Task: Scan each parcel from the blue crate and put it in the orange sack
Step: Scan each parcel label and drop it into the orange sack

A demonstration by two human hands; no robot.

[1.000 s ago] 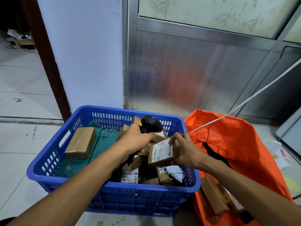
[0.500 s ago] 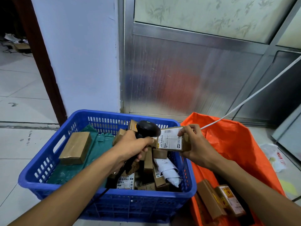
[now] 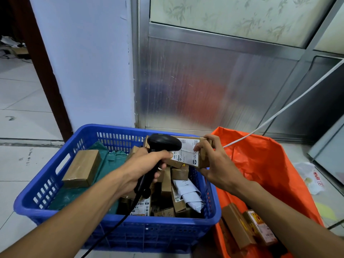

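Note:
My left hand [image 3: 147, 164] grips a black handheld scanner [image 3: 163, 145] by its handle, its head right against a small cardboard parcel [image 3: 191, 153] with a white label. My right hand [image 3: 214, 162] holds that parcel by its right end above the right side of the blue crate [image 3: 149, 233]. Inside the crate lie several brown boxes, a green mailer [image 3: 109, 161] and a white mailer [image 3: 189, 194]. The orange sack [image 3: 260, 164] stands open to the right of the crate, with brown boxes [image 3: 240, 226] lying in its mouth.
A metal door panel [image 3: 204, 90] and a pale wall [image 3: 83, 62] rise just behind the crate. A white cable [image 3: 290, 103] runs diagonally above the sack. A crumpled white plastic bag [image 3: 310, 175] lies on the tiled floor at the right.
My right hand lifted the labelled parcel out of the crate and turned its label upward. The scanner head in my left hand closed in on the label.

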